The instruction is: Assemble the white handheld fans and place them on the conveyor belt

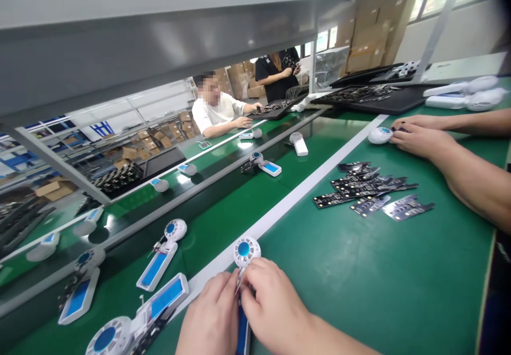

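Note:
A white handheld fan (246,250) with a round slotted head and a blue disc lies at the bench's near edge of the white strip. My left hand (211,312) is closed on the fan's body from the left. From the right, my right hand (273,302) pinches at the neck just below the head, fingertips meeting the left hand's. What is between the fingertips is mostly hidden. Part of the blue-lined handle (242,328) shows beneath my hands. Left of them lies another open fan (167,295) with a dark circuit board (149,333) against it.
Several circuit boards (365,190) lie piled on the green bench (339,275). At right, a co-worker's hands (423,134) hold a white fan (379,135). Open fans (157,264) sit on the green belt (215,211). A grey shelf (159,51) overhangs; people work beyond.

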`<state>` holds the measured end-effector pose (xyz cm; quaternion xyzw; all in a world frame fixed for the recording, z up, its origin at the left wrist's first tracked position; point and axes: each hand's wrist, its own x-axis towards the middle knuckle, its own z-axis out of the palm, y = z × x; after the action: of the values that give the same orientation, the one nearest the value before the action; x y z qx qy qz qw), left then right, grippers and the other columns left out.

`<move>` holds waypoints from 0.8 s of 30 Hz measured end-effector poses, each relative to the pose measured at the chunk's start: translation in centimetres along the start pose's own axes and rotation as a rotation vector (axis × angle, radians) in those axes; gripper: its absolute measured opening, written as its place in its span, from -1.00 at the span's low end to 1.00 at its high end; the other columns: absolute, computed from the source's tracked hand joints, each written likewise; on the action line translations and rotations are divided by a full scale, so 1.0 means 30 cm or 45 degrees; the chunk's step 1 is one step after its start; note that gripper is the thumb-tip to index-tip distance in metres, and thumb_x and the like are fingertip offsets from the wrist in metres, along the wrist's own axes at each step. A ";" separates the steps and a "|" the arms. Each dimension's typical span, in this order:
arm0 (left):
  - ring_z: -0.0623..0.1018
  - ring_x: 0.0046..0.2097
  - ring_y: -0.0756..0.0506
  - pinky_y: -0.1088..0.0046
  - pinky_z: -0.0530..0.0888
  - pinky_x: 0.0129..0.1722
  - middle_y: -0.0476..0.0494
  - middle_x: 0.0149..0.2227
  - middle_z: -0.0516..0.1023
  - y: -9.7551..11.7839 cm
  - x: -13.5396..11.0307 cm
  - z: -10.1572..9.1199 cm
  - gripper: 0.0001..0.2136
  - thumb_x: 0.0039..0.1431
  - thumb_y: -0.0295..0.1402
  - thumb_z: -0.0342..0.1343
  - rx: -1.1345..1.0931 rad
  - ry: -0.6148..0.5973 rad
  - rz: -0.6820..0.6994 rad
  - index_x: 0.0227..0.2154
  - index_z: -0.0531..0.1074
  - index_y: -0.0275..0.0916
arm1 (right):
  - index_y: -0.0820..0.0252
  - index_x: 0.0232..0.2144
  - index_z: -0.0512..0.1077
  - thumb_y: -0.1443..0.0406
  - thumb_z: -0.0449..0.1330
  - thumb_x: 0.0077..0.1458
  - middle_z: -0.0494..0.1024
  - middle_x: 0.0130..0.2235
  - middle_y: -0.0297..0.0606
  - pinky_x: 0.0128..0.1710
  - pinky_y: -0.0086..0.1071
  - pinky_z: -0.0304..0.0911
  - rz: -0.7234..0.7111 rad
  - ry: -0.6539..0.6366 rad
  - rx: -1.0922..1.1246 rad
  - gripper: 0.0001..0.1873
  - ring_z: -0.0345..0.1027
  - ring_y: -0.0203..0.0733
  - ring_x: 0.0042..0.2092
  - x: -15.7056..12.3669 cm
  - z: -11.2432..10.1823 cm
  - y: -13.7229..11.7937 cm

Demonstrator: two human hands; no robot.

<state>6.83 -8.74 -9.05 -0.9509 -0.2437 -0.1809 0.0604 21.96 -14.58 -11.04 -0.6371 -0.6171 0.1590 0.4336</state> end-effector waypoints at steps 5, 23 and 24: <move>0.64 -0.26 -0.18 0.41 0.62 -0.36 -0.30 -0.20 0.62 0.009 -0.022 0.001 -0.63 0.18 -0.50 -0.07 -0.024 0.008 -0.020 0.01 0.46 -0.23 | 0.16 -0.58 0.25 0.50 0.06 0.02 0.42 -0.43 -0.31 -0.27 -0.34 0.13 0.107 0.050 -0.012 -0.78 0.29 -0.20 -0.34 0.007 0.021 -0.011; 0.48 0.10 -0.45 0.12 0.38 0.07 -0.40 0.09 0.52 -0.297 0.076 -0.242 -0.36 -0.11 -0.07 0.34 -0.122 -0.517 -0.939 0.05 0.49 -0.25 | 0.08 -0.17 0.47 0.12 0.05 0.17 0.50 -0.21 -0.22 -0.25 -0.28 0.38 0.227 0.030 0.117 -0.71 0.43 -0.09 -0.21 0.040 -0.036 0.051; 0.54 0.02 -0.45 0.12 0.42 0.01 -0.41 0.00 0.58 -0.271 0.047 -0.241 -0.41 -0.16 -0.11 0.38 -0.097 -0.597 -0.908 -0.02 0.53 -0.26 | 0.09 -0.18 0.47 0.12 0.06 0.17 0.50 -0.21 -0.21 -0.25 -0.28 0.38 0.220 0.024 0.121 -0.71 0.43 -0.09 -0.21 0.041 -0.038 0.044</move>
<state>1.76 -2.48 -1.61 -0.8241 -0.5575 0.0216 -0.0982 23.88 -13.68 -10.96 -0.6682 -0.5473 0.2189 0.4539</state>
